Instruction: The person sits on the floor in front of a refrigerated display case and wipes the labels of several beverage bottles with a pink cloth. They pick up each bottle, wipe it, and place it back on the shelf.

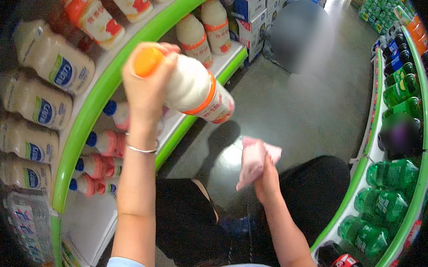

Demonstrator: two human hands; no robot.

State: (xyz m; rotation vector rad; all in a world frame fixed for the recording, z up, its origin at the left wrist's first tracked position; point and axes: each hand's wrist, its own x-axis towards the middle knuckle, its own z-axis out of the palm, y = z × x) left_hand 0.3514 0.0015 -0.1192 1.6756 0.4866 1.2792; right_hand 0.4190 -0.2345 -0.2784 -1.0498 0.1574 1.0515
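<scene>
My left hand (pixel 143 80) grips a large white plastic drink bottle (pixel 202 91) around its neck, just under the orange cap (pixel 148 62). The bottle tilts, its base pointing down and right, and it bears an orange band and a printed label. It is held in front of the green-edged shelf on the left. Lower and to the right, my right hand (pixel 268 178) clutches a folded pink cloth (pixel 255 160) over the floor between my knees. Two similar white bottles (pixel 192 37) stand on the lower shelf beyond my left hand.
Left shelves with a green edge (pixel 89 106) hold large beige bottles (pixel 57 57), orange-capped bottles (pixel 95 17) and small pink bottles (pixel 103 142). A right-hand shelf carries green soda bottles (pixel 384 205) and a cola bottle (pixel 340 263). Stacked cartons (pixel 249 28) stand ahead on the grey floor (pixel 294 109).
</scene>
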